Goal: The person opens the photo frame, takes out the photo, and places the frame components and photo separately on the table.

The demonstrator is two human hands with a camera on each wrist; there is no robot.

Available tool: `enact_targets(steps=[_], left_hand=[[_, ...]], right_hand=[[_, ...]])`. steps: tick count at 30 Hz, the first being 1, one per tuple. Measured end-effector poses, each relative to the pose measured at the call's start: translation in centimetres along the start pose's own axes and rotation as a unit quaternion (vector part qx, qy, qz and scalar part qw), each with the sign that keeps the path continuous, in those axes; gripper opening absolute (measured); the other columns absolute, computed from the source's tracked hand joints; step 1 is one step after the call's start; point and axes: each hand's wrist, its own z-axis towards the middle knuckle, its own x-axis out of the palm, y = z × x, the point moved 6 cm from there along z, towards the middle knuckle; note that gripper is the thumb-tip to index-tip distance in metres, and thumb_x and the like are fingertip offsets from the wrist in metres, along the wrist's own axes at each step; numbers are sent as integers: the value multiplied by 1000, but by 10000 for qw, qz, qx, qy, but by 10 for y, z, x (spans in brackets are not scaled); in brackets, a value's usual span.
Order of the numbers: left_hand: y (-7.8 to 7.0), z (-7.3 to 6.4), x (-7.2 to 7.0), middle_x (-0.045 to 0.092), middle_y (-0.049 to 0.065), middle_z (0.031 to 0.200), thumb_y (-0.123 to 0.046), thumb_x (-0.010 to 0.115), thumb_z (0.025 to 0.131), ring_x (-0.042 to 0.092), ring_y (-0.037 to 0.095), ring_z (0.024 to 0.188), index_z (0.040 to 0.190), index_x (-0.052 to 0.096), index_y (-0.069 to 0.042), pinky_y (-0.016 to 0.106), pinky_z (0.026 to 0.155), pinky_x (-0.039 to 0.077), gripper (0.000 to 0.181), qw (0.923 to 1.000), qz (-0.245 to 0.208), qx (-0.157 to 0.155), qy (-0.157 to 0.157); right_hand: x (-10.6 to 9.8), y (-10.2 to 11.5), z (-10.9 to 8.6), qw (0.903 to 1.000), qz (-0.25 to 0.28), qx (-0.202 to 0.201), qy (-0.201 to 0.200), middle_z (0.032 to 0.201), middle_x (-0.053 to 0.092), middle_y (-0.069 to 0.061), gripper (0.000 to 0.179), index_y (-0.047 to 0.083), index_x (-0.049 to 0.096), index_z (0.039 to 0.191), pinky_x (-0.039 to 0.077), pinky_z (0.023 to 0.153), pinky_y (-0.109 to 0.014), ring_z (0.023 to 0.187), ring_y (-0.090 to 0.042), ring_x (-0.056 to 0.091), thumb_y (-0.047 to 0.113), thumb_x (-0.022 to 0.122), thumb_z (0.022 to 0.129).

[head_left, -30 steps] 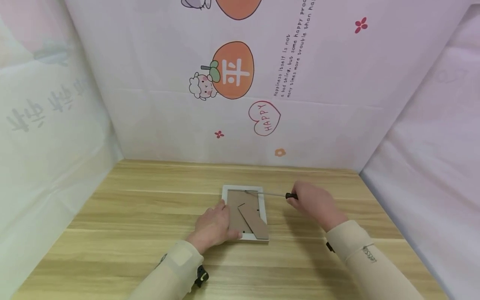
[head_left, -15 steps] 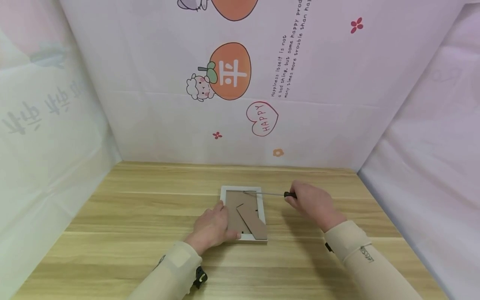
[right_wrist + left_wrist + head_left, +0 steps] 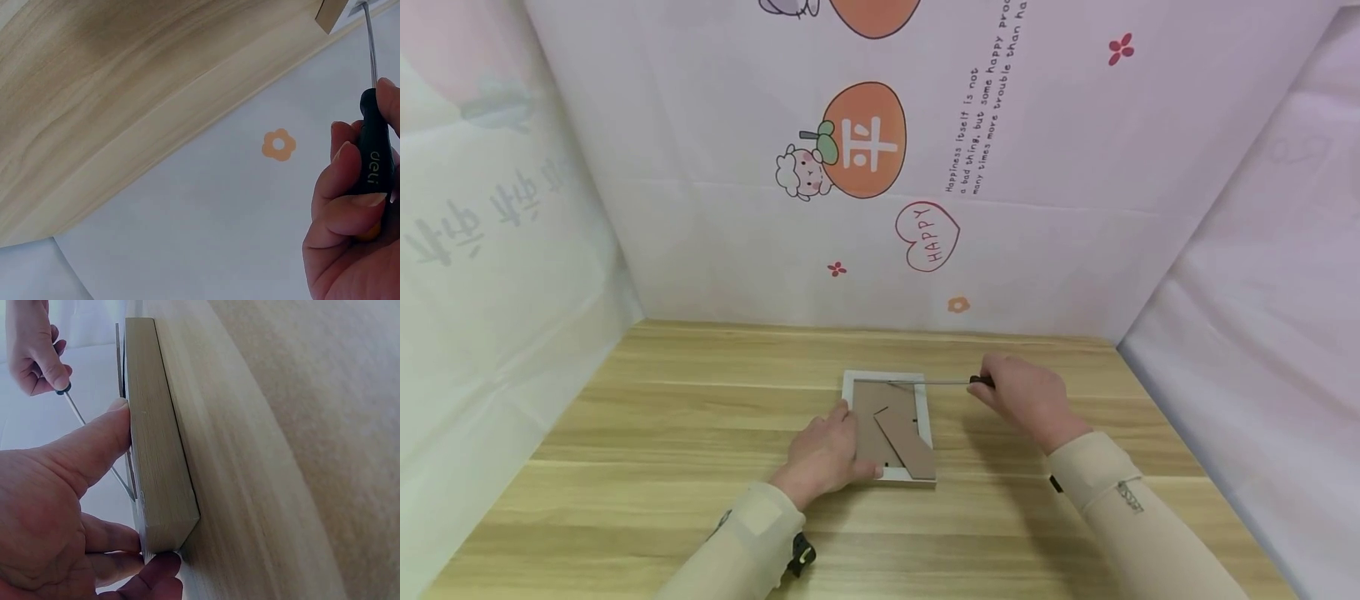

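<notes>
A white-rimmed picture frame [image 3: 927, 417] lies back side up on the table, its brown backing board [image 3: 867, 417] and slanted stand leg [image 3: 910, 446] facing me. My left hand [image 3: 823, 457] holds the frame by its left side and near edge. In the left wrist view the thumb presses its edge [image 3: 156, 425] and the fingers curl by a corner. My right hand [image 3: 1026, 402] grips a screwdriver by its dark green handle [image 3: 374, 144], marked "deli". The screwdriver's thin shaft [image 3: 943, 382] reaches left, its tip at the backing's far edge.
The wooden table [image 3: 662, 467] meets a white printed cloth [image 3: 737, 250] at the back, with similar cloth on the left [image 3: 497, 333] and right [image 3: 1262, 333]. Small dark tabs [image 3: 888, 464] show along the backing's edge.
My right hand has risen slightly toward the table's back, so the screwdriver shaft now lies almost level in the head view. My left hand and the picture frame stay in place.
</notes>
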Motion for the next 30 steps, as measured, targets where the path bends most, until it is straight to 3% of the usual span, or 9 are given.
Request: enact_targets(steps=[18, 30], left_hand=[[1, 1, 0, 42, 22, 162, -59, 83, 81, 61, 47, 124, 145, 55, 4, 53, 86, 59, 94, 9999, 31, -91, 57], [1, 0, -1, 42, 23, 162, -58, 83, 82, 60, 49, 125, 146, 54, 5, 55, 87, 59, 95, 10000, -34, -57, 50]], right_hand=[[-17, -2, 26, 9971, -261, -37, 716, 75, 61, 4, 32, 18, 64, 93, 39, 51, -33, 65, -15, 53, 49, 67, 99], [-21, 0, 32, 9971, -65, -71, 761, 84, 68, 6, 30, 19, 69, 96, 46, 58, -34, 72, -15, 58, 49, 70, 97]])
